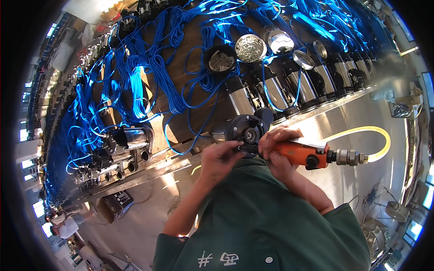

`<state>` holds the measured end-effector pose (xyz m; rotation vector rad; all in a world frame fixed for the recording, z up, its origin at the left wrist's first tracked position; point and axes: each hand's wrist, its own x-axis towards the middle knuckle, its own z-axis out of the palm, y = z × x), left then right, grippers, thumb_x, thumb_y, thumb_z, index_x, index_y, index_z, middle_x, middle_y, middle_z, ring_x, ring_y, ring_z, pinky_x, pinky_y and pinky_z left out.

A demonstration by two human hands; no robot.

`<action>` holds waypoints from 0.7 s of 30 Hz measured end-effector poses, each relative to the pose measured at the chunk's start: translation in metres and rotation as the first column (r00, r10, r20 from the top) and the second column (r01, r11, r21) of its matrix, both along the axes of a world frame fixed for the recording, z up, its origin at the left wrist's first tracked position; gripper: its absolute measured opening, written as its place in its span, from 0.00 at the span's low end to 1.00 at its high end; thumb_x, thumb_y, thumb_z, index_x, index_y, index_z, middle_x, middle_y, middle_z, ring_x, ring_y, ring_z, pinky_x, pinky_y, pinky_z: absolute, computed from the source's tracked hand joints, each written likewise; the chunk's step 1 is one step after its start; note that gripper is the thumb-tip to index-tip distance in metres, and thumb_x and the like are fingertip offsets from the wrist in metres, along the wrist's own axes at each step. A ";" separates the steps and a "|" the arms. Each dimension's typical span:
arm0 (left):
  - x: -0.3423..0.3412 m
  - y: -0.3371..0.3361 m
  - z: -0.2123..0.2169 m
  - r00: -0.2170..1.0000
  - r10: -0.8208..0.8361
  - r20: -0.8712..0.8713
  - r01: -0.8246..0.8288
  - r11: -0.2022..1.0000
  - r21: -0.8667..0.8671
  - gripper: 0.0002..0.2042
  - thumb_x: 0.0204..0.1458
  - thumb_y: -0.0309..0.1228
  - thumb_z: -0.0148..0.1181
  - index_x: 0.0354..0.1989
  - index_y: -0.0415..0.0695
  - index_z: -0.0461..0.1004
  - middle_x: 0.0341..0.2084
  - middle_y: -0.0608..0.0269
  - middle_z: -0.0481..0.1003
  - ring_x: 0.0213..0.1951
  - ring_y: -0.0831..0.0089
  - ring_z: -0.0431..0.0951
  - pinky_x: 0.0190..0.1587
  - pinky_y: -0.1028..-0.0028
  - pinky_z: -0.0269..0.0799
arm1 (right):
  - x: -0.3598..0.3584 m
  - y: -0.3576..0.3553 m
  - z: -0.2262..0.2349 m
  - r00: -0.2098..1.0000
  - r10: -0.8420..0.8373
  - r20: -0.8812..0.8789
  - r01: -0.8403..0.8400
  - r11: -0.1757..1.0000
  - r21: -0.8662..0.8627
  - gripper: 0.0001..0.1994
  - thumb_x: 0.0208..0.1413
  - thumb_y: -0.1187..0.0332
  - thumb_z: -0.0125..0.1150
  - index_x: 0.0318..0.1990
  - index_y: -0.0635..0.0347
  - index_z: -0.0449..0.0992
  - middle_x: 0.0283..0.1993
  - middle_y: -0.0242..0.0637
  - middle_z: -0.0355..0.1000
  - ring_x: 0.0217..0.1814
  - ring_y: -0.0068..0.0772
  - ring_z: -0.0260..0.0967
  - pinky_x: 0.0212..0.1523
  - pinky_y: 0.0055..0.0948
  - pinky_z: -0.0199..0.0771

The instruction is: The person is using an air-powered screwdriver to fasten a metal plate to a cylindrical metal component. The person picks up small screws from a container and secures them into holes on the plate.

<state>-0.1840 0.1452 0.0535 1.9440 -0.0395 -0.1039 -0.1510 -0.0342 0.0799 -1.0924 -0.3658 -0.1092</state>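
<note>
In front of my body a motor or pump with a black round end [235, 131] lies at the bench edge, a metal shaft or bolt at its centre facing me. My right hand [280, 147] is closed around an orange air tool [300, 154], whose front end points left at the black end piece. A yellow air hose [382, 131] runs from its rear through a metal coupling [350, 157]. My left hand [220, 159] has its fingers pinched together at the lower edge of the black end. What sits between those fingertips is too small to tell.
Coils of blue cable [138, 86] cover much of the bench. Several steel cylinders [298, 86] with black ends line its edge at the right. A black bowl [220, 59] and a light bowl [251, 48] hold small metal parts. More pumps [129, 137] lie at the left; a box [115, 205] stands below.
</note>
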 end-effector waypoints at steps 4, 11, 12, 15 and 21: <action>-0.002 0.000 -0.005 0.999 -0.015 0.053 0.015 1.000 0.015 0.16 0.40 0.26 0.71 0.39 0.45 0.77 0.13 0.66 0.69 0.17 0.77 0.69 0.22 0.77 0.64 | 0.003 0.002 0.001 0.993 0.066 0.099 -0.046 0.981 -0.187 0.13 0.44 0.80 0.54 0.39 0.60 0.63 0.27 0.38 0.64 0.22 0.27 0.65 0.29 0.32 0.70; 0.002 -0.005 0.014 1.000 -0.025 0.015 0.026 0.998 -0.056 0.12 0.43 0.19 0.66 0.38 0.40 0.75 0.16 0.73 0.68 0.19 0.87 0.65 0.24 0.84 0.60 | 0.011 -0.014 0.008 0.968 -0.057 0.246 0.122 0.959 -0.256 0.14 0.44 0.78 0.58 0.41 0.65 0.70 0.26 0.38 0.73 0.23 0.25 0.70 0.33 0.23 0.72; 0.002 -0.002 0.014 1.000 -0.030 0.007 0.031 0.996 -0.088 0.11 0.44 0.19 0.65 0.37 0.40 0.75 0.17 0.74 0.68 0.20 0.87 0.65 0.24 0.84 0.60 | 0.008 -0.019 0.014 0.986 -0.071 0.154 0.084 0.994 -0.076 0.15 0.43 0.80 0.57 0.42 0.65 0.71 0.28 0.37 0.74 0.27 0.26 0.71 0.33 0.24 0.73; 0.040 -0.009 0.032 0.998 0.053 -0.045 -0.061 0.977 -0.207 0.05 0.51 0.21 0.61 0.36 0.39 0.75 0.18 0.75 0.69 0.21 0.89 0.65 0.24 0.86 0.60 | 0.004 -0.048 0.024 0.972 -0.198 0.126 0.179 0.973 0.147 0.15 0.48 0.77 0.58 0.45 0.65 0.67 0.31 0.40 0.71 0.26 0.25 0.68 0.30 0.26 0.73; 0.236 -0.112 0.021 0.874 -0.345 0.343 0.229 0.914 0.336 0.08 0.47 0.26 0.63 0.34 0.36 0.73 0.20 0.60 0.74 0.23 0.65 0.72 0.28 0.72 0.67 | -0.004 -0.099 -0.003 0.935 -0.346 -0.075 0.349 0.864 0.363 0.19 0.50 0.69 0.64 0.46 0.61 0.64 0.34 0.35 0.63 0.23 0.26 0.62 0.27 0.29 0.67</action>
